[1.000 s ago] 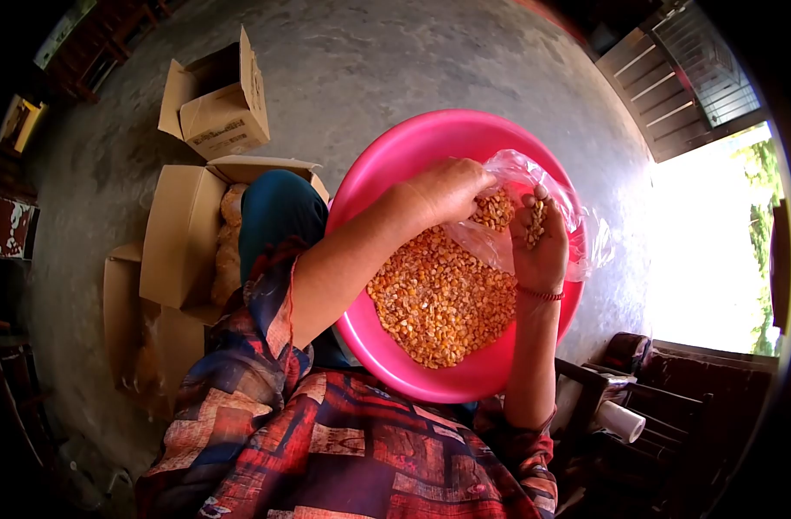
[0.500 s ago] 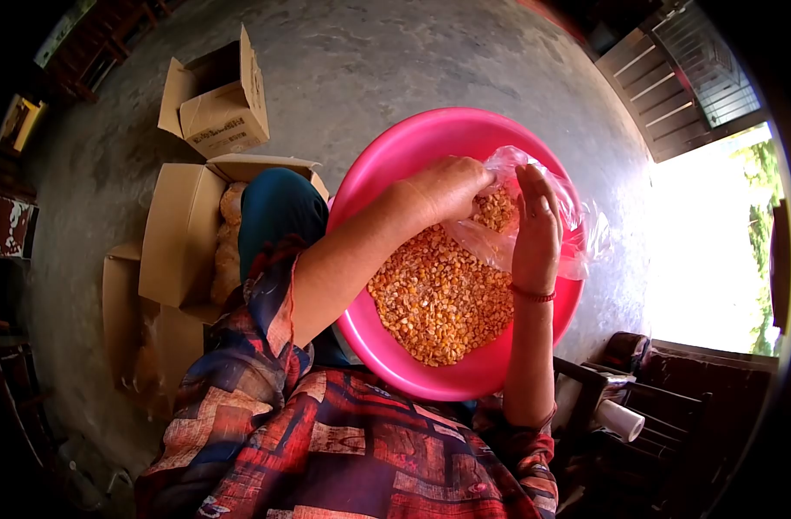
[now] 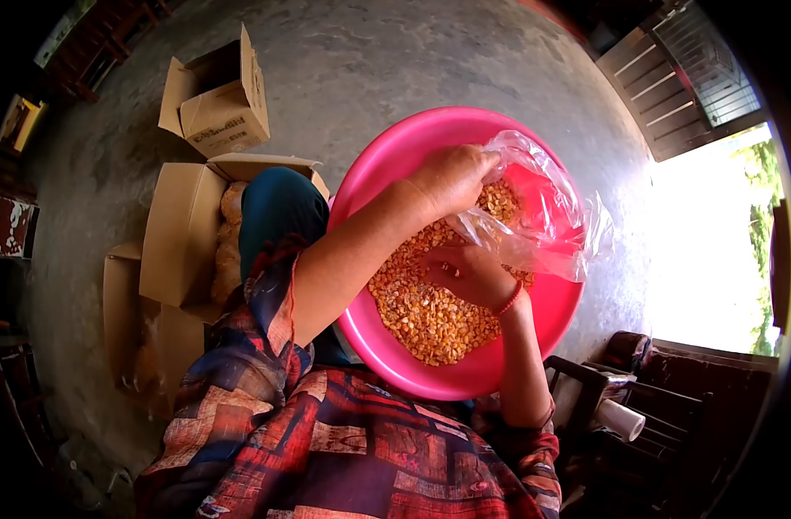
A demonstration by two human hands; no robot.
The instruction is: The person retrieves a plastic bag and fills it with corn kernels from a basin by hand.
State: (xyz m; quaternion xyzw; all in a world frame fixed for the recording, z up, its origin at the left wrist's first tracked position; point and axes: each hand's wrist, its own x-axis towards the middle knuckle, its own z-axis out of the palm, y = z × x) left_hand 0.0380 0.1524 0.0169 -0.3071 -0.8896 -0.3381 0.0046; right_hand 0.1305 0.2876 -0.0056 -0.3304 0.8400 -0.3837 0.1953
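Note:
A pink basin (image 3: 374,359) holds a heap of dried corn kernels (image 3: 434,316), yellow to orange. My left hand (image 3: 460,177), at the far side of the heap, pinches the rim of a clear plastic bag (image 3: 542,233). The bag's mouth faces the heap, and kernels show through or behind its film. Just below the bag is my right hand (image 3: 473,275), wearing a red bracelet. It lies low over the kernels, fingers bent and a little apart, pointing left. Its fingertips touch or nearly touch the corn; whether any kernels are in it I cannot make out.
To the left, an open cardboard box (image 3: 184,233) contains filled clear bags (image 3: 229,233). Another open box (image 3: 227,117) stands behind it on the concrete floor (image 3: 352,78). A dark chair or rack with a white roll (image 3: 620,421) is at the lower right, near a bright doorway.
My right hand has come down and left from beside the bag to the kernels. My left hand keeps its hold, and the bag's film now spreads wider.

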